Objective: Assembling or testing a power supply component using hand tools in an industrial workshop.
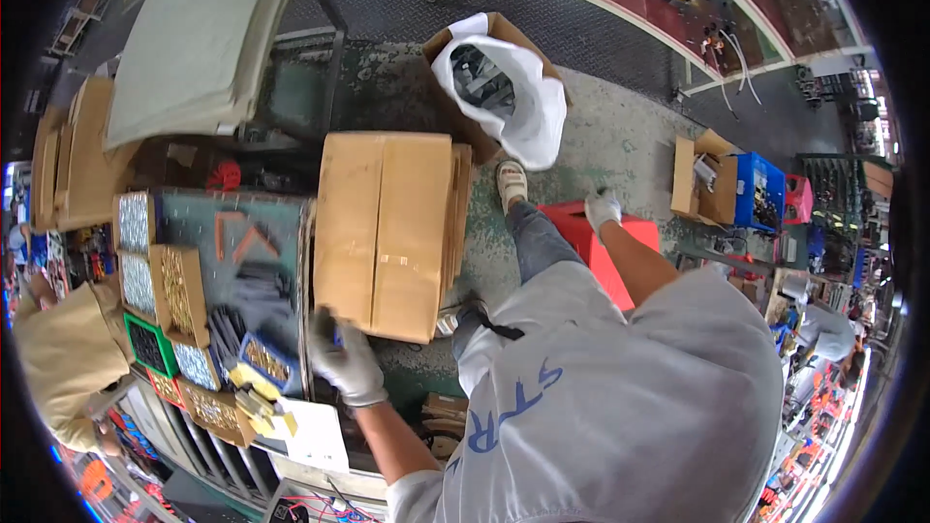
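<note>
My left hand (347, 366), in a pale work glove, is beside the near corner of a large closed cardboard box (349, 223), at the right edge of the workbench (305, 300). Its darkened fingers look spread, and I make out nothing held in them, though the tips are blurred. On the far side of my body, my right hand (603, 209), gloved too, hangs over a red plastic stool or box (635, 232). The fingers there are loosely bent and apart, with nothing visible in them.
Small trays of metal fasteners (179, 295) and dark strips (262, 291) lie on the bench. Ahead stands a carton lined with a white bag (538, 121), holding grey parts. A blue crate (760, 192) is right. Another person (73, 358) is at the left.
</note>
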{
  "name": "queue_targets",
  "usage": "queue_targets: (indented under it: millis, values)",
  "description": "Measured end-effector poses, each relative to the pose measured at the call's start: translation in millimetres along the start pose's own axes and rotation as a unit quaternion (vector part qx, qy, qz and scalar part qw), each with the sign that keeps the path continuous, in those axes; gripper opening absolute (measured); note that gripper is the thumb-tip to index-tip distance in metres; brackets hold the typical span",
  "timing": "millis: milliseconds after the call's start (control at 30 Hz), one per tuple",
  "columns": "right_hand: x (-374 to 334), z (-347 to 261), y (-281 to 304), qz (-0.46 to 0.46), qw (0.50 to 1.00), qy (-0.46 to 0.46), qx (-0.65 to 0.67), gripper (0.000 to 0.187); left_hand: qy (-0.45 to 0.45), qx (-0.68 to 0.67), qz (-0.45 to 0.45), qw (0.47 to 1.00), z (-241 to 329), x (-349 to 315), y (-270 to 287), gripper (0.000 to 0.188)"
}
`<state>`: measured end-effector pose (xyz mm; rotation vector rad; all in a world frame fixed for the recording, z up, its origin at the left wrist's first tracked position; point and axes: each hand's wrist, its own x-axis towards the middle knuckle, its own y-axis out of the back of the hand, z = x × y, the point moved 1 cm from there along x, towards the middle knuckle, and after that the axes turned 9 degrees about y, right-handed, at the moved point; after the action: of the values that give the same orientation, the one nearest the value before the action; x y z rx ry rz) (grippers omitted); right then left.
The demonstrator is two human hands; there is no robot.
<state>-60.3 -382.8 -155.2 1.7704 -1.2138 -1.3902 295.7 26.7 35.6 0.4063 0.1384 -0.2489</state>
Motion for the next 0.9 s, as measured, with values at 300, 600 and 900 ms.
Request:
queue_targets:
  millis: [300, 600, 900]
  values:
    - [296.2, 79.7, -171.5, -0.191, 0.918, -0.035, 0.345, 0.068, 0.199, -0.095, -0.341, 0.914, 55.4, -8.2, -333.5, 0.057]
    - [304.6, -55.2, -265.8, -0.148, 0.940, -0.226, 0.210, 0.068, -0.133, 0.314, -0.147, 0.928, 11.9, 73.7, -392.6, 0.055]
    - [324.3, -63.1, -220.1, -0.149, 0.919, -0.304, 0.199, 0.050, -0.165, 0.345, -0.258, 0.887, -2.3, 82.1, -388.7, 0.056]
